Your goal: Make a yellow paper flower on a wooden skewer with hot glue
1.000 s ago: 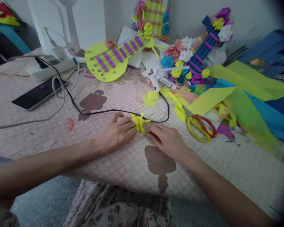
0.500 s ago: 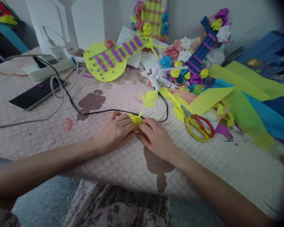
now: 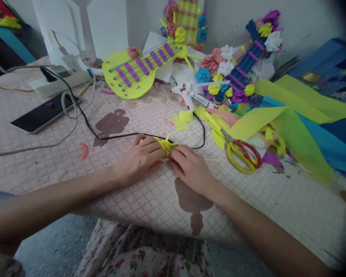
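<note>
Between my two hands, low over the tabletop (image 3: 150,200), is a yellow paper flower (image 3: 166,145) with pointed petals spread upward. My left hand (image 3: 142,157) pinches it from the left, fingers bent and pressed together. From the other side my right hand (image 3: 190,165) closes its fingertips at the flower's base. A thin pale strand (image 3: 215,159) runs out to the right from under my right fingers. The fingertips partly hide the flower's lower part. A black cord (image 3: 123,135) passes just behind both hands.
Scissors (image 3: 242,156) with red and yellow handles lie right of my hands. Behind stand a white glue gun (image 3: 186,96), yellow paper squares (image 3: 181,121) and a yellow paper guitar (image 3: 129,75). Crepe paper sheets (image 3: 302,134) cover the right; a black phone (image 3: 44,115) lies left.
The flower has turned and tilted between my fingers, its petals now spreading wider. The pale strand shows more clearly to the right. Both hands stay nearly in place.
</note>
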{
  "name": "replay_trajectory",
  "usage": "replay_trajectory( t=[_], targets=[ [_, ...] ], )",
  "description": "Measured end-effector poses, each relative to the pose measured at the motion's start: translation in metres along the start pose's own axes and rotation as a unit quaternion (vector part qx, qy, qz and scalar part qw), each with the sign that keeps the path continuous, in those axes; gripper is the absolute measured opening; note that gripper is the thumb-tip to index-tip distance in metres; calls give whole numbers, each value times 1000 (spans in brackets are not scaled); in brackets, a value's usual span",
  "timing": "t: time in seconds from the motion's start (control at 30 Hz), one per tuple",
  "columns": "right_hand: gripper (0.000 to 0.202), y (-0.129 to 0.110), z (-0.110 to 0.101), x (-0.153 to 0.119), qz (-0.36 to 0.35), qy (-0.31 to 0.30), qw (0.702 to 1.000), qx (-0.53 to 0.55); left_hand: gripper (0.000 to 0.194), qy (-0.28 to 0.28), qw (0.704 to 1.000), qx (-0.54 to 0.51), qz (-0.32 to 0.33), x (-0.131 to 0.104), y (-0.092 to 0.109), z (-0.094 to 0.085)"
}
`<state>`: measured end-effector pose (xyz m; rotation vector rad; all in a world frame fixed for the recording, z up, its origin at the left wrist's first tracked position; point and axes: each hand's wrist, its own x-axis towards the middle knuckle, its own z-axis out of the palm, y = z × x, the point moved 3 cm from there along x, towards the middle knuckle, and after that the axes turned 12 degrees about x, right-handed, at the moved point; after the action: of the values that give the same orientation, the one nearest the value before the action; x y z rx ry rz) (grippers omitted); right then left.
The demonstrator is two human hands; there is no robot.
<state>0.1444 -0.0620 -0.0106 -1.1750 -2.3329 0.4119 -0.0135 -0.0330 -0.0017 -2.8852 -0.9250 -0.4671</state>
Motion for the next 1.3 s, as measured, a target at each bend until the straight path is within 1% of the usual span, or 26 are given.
replay_trajectory(
  t=[0.23, 0.47, 0.7, 0.97, 1.13, 1.3],
  targets=[
    [15, 1, -1, 0, -4, 6, 1000, -3, 8, -1, 1000, 6, 2, 0, -1, 5],
    [14, 4, -1, 1, -6, 1, 1000, -16, 9, 17, 1000, -9, -7, 2, -2, 2],
    [17, 4, -2, 7, -32, -9, 998, -47, 9, 0, 999, -32, -20, 0, -8, 5],
    [17, 5, 0, 7, -30, -11, 998, -54, 15, -2, 1000, -21, -8, -2, -10, 5],
    [18, 5, 2, 9, -31, -20, 997, -61, 15, 9, 1000, -19, -4, -2, -10, 4],
    [17, 7, 3, 9, -30, -22, 997, -62, 13, 7, 1000, -1, -5, -2, -10, 4]
  ],
)
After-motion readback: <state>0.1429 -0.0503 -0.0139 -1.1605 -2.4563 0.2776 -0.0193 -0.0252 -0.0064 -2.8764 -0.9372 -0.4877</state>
